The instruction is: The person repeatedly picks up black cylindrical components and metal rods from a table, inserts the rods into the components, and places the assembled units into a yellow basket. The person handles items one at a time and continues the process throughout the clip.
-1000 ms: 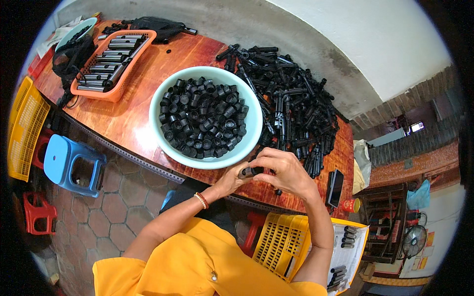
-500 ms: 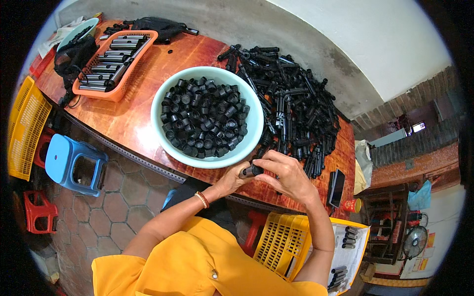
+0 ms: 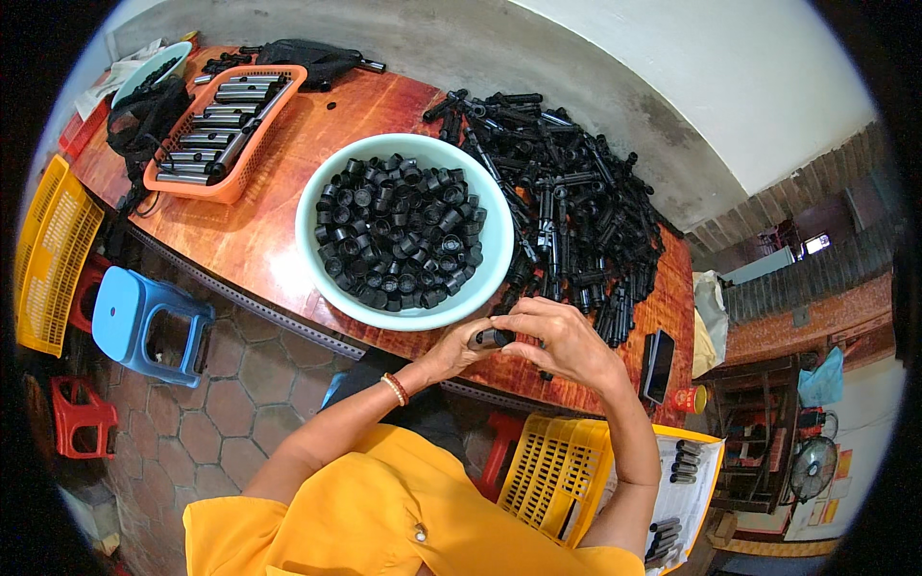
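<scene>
Just past the table's front edge, my left hand [image 3: 448, 353] is closed around a short dark tube [image 3: 491, 338] with a shiny side. The fingers and thumb of my right hand [image 3: 569, 342] pinch at that tube's right end; whether they also hold a small cap is hidden. Beyond my hands stands a pale green basin [image 3: 309, 274] heaped with small black caps [image 3: 399, 235]. To its right spreads a big pile of black tubular parts [image 3: 586, 206] with some shiny rods among them.
An orange basket [image 3: 227, 190] of metal tubes stands at the table's far left. A phone [image 3: 658, 367] and a small can [image 3: 688, 399] lie near the right edge. At my right is a yellow crate [image 3: 557, 470] with several tubes beside it. A blue stool [image 3: 120, 315] is left.
The dark tube has turned a little in my left hand, and my right fingers have shifted slightly over its end. The whole view has moved a touch.
</scene>
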`<state>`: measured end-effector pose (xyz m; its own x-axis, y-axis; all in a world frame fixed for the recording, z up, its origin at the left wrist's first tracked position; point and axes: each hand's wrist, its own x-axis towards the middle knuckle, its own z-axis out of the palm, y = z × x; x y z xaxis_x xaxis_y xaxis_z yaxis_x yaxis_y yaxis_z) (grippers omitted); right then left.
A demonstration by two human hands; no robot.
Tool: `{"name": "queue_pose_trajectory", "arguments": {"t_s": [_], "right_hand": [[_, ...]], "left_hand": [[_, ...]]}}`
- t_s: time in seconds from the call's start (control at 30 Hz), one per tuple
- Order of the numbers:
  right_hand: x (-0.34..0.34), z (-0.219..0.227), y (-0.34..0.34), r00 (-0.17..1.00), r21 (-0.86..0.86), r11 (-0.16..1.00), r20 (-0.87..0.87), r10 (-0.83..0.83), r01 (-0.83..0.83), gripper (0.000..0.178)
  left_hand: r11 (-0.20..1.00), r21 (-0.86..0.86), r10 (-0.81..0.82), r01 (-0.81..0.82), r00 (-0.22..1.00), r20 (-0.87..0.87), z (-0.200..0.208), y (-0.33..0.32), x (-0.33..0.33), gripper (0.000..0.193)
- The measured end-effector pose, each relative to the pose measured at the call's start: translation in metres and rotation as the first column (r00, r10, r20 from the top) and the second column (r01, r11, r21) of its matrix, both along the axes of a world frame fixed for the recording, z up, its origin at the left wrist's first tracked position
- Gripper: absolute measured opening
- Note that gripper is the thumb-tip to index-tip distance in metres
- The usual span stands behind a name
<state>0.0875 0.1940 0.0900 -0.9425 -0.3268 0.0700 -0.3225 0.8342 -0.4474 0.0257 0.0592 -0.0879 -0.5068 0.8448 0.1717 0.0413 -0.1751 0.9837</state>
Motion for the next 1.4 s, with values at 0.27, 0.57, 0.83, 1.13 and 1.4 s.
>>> {"name": "queue_pose_trajectory", "arguments": {"t_s": [0.27, 0.57, 0.83, 1.13, 1.4], "right_hand": [[-0.017, -0.005, -0.039, 0.997, 0.050, 0.997, 0.052, -0.059, 0.056, 0.032], [-0.023, -0.032, -0.043, 0.962, 0.269, 0.963, 0.253, -0.104, 0.033, 0.049], [-0.025, -0.039, -0.044, 0.945, 0.227, 0.970, 0.292, -0.149, 0.083, 0.052], [-0.028, -0.036, -0.049, 0.936, 0.252, 0.957, 0.279, -0.216, 0.146, 0.051], [-0.027, -0.034, -0.055, 0.983, 0.201, 0.976, 0.144, -0.113, 0.083, 0.043]], "left_hand": [[0.992, 0.095, 0.112, -0.086, 0.940, -0.322, -0.057, 0.021, 0.030, 0.037], [0.998, 0.050, 0.052, -0.036, 0.923, -0.380, -0.063, 0.004, 0.033, 0.037], [0.999, 0.020, -0.027, 0.038, 0.924, -0.381, -0.062, -0.010, 0.034, 0.036], [0.997, 0.047, -0.035, 0.056, 0.926, -0.375, -0.059, 0.001, 0.028, 0.036], [0.997, 0.078, 0.020, 0.010, 0.926, -0.376, -0.049, 0.003, 0.022, 0.035]]}}
